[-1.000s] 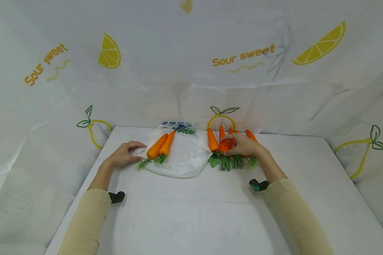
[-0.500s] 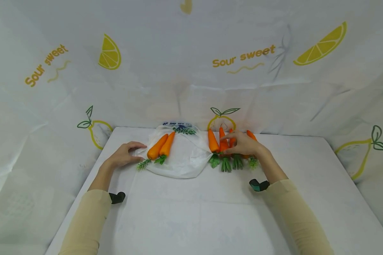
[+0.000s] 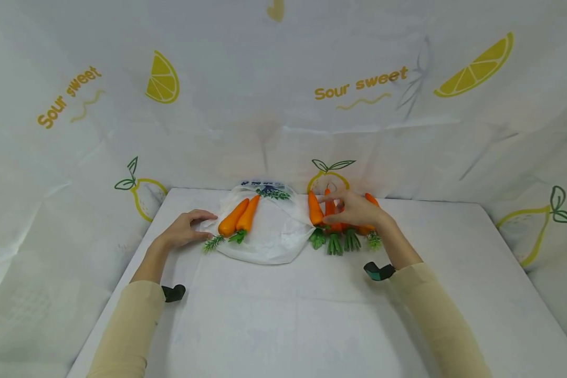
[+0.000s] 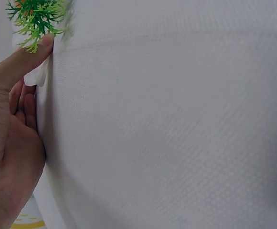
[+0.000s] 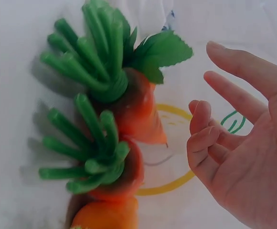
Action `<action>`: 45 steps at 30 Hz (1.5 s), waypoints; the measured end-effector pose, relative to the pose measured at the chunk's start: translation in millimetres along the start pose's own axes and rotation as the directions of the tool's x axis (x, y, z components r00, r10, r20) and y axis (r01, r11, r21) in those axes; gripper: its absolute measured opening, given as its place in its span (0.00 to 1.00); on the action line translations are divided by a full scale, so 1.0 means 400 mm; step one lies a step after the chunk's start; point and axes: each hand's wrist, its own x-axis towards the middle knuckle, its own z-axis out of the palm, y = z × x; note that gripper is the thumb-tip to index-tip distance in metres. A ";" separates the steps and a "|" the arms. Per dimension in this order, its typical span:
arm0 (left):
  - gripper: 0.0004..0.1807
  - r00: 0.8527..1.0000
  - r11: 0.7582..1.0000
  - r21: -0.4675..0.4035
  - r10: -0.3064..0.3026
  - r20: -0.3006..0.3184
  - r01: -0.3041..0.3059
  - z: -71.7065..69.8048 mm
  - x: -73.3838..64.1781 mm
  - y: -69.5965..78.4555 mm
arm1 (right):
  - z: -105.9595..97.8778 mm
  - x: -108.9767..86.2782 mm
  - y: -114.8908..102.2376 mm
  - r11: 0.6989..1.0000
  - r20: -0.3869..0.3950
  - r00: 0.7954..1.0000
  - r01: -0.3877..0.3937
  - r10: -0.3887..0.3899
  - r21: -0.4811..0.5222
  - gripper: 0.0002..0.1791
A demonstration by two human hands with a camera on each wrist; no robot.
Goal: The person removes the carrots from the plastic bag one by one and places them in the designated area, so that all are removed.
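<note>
Two carrots (image 3: 233,218) with green tops lie side by side on a flattened white plastic bag (image 3: 276,239). My left hand (image 3: 185,229) rests at the bag's left edge, thumb close to a feathery carrot top (image 4: 36,19). In the left wrist view a fold of the bag shows between thumb and fingers. My right hand (image 3: 354,208) hovers over a row of several carrots right of the bag, thumb and fingers apart. The leftmost carrot (image 3: 315,210) shows beyond its fingertips. In the right wrist view this hand (image 5: 243,124) stands apart from the carrots' stubby green stalks (image 5: 88,162).
The white-covered table (image 3: 283,325) runs back to a white cloth backdrop (image 3: 245,126) printed with lemons and words. A dark camera mount (image 3: 174,293) sits on the left wrist, and another mount (image 3: 379,271) on the right.
My right hand has shifted left along the carrot row, its fingertips now near the leftmost two carrots. The left hand, the bag and the carrots look unmoved.
</note>
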 end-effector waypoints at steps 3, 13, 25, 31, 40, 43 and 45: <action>0.29 1.000 1.000 0.006 -0.010 0.004 0.010 -0.002 0.003 -0.002 | 0.005 0.014 -0.018 1.000 -0.001 1.000 0.026 -0.026 0.014 0.31; 0.29 1.000 1.000 0.011 -0.003 0.003 0.003 -0.008 0.005 -0.004 | 0.029 0.072 -0.115 0.994 -0.035 0.993 0.109 -0.109 0.013 0.27; 0.29 1.000 1.000 -0.003 0.008 -0.002 -0.008 -0.002 0.014 0.000 | 0.130 0.192 -0.229 0.976 0.041 0.981 0.182 -0.188 0.123 0.29; 0.28 1.000 1.000 -0.003 0.018 -0.011 -0.018 -0.003 0.013 0.003 | 0.191 0.247 -0.246 0.974 0.135 0.984 0.087 -0.117 0.209 0.31; 0.28 1.000 1.000 -0.013 0.015 -0.006 -0.015 -0.003 0.004 -0.003 | 0.281 0.300 -0.248 0.978 0.235 0.965 0.073 -0.118 0.193 0.33; 0.28 1.000 1.000 -0.013 0.013 -0.009 -0.013 0.000 0.004 -0.004 | 0.300 0.309 -0.242 0.981 0.234 0.967 0.059 -0.102 0.185 0.33; 0.28 1.000 1.000 -0.014 0.013 -0.013 -0.013 0.001 0.004 -0.004 | 0.310 0.314 -0.239 0.982 0.223 0.971 0.039 -0.080 0.183 0.33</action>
